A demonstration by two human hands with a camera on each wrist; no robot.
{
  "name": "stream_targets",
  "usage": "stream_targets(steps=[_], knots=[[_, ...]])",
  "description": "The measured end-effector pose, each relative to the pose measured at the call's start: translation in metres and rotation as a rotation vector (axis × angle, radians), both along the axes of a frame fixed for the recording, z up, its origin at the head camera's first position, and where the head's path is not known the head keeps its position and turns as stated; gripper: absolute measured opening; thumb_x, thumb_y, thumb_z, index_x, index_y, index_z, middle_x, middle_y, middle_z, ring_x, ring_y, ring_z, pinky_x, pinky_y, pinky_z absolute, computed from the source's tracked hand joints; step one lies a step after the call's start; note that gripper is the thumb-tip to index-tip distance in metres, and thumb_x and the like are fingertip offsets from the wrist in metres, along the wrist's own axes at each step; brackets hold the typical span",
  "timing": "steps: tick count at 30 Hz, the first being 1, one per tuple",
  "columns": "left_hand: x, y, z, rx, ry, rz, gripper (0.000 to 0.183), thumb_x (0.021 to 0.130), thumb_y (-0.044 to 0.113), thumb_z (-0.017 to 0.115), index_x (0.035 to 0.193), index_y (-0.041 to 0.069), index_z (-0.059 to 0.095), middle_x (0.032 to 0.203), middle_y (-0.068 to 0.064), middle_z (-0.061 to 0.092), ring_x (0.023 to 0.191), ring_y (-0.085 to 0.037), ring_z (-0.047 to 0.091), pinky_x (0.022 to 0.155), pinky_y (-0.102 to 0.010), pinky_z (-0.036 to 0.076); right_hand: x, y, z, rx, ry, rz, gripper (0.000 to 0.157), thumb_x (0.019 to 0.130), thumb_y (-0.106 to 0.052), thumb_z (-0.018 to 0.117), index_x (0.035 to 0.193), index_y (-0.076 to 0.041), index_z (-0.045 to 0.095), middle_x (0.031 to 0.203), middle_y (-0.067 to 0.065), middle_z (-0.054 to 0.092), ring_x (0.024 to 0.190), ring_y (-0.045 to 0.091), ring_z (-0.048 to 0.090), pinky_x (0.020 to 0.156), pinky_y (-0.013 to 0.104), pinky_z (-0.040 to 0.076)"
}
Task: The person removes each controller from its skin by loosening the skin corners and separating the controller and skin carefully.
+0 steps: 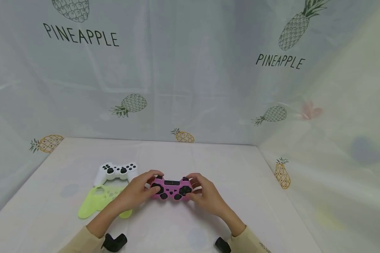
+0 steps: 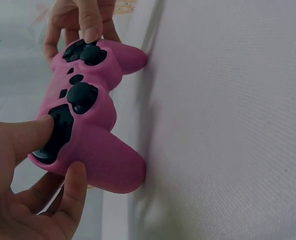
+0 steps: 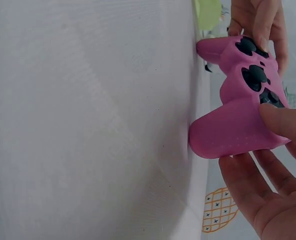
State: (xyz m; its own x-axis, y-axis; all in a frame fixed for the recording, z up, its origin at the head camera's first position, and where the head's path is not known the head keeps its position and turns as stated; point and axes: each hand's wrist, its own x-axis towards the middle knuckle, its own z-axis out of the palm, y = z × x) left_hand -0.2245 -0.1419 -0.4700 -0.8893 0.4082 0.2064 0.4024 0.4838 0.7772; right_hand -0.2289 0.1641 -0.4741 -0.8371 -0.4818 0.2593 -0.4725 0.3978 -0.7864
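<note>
A black game controller [image 1: 172, 182] in a pink silicone cover [image 2: 108, 155] is held between both hands, its grips resting on or very near the white table. My left hand [image 1: 137, 191] grips its left end, the thumb on the directional pad side and fingers curled behind. At the other end my right hand [image 1: 209, 195] holds it the same way, thumb on the button side, as the right wrist view shows with the pink cover [image 3: 222, 127]. The cover appears to fit around the controller's body.
Left of the hands lies a white game controller [image 1: 116, 172], with a lime-green silicone cover [image 1: 96, 201] just in front of it, partly behind my left forearm. A curtain [image 1: 202, 77] printed with pineapples hangs behind and beside the white table [image 1: 164, 232].
</note>
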Motion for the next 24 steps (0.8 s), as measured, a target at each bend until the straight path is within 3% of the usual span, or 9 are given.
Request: stream_targets(steps=[9,18,24], knots=[[-0.0008,-0.0014,0.0024,0.007,0.006,-0.071,0.041,0.097,0.023,0.08,0.134,0.024,0.061,0.113,0.002,0.066,0.098,-0.017,0.06,0.076,-0.027,0.054,0.0028,-0.0013,0.0051,0.022,0.004,0.021,0.06,0.087,0.006,0.083,0.137,-0.014,0.056,0.114,0.004,0.069,0.103,0.023,0.068,0.09,0.041,0.061],[-0.0045,-0.0017,0.0063,-0.073,0.073,-0.102,0.036,0.1,0.018,0.076,0.132,0.026,0.064,0.13,0.006,0.066,0.114,-0.017,0.059,0.09,-0.037,0.054,0.0044,0.0001,0.0066,0.057,0.051,0.046,0.056,0.089,0.0,0.084,0.136,-0.015,0.056,0.12,0.002,0.069,0.103,0.018,0.069,0.09,0.042,0.061],[-0.0088,-0.0015,0.0094,-0.113,0.115,-0.1,0.039,0.098,0.011,0.077,0.13,0.028,0.064,0.128,0.006,0.066,0.111,-0.016,0.058,0.088,-0.035,0.053,0.0047,-0.0008,0.0075,0.045,0.054,0.056,0.058,0.086,0.003,0.086,0.133,-0.014,0.058,0.117,0.001,0.07,0.102,0.018,0.07,0.089,0.045,0.062]])
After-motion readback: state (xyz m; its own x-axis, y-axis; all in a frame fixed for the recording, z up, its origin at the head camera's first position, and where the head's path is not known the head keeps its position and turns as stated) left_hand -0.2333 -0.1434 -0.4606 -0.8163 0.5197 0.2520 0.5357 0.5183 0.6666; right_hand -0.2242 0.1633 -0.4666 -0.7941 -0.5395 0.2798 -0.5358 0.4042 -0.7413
